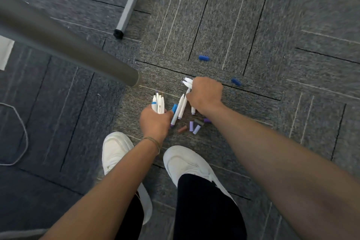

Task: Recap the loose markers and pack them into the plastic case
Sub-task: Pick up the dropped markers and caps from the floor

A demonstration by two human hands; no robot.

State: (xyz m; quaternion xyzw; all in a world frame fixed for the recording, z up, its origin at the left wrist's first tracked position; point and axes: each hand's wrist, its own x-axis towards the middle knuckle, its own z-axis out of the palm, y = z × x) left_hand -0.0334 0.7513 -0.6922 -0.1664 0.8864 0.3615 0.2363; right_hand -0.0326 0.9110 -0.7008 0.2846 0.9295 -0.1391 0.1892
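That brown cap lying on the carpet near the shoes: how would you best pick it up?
Pinch the brown cap across its short width, coming straight down from above. It is a small cylinder lying flat on the carpet, with open space at its long sides. Both hands already hold markers.

Rough carpet (pixel 253 25), seemingly smooth plastic markers (pixel 182 106)

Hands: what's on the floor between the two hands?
In the head view, white markers lie on the carpet between the left hand and right hand, one with a blue cap.

both hands (pixel 155 121) gripping markers (pixel 158 104), caps (pixel 196 129) on carpet (pixel 253 25)
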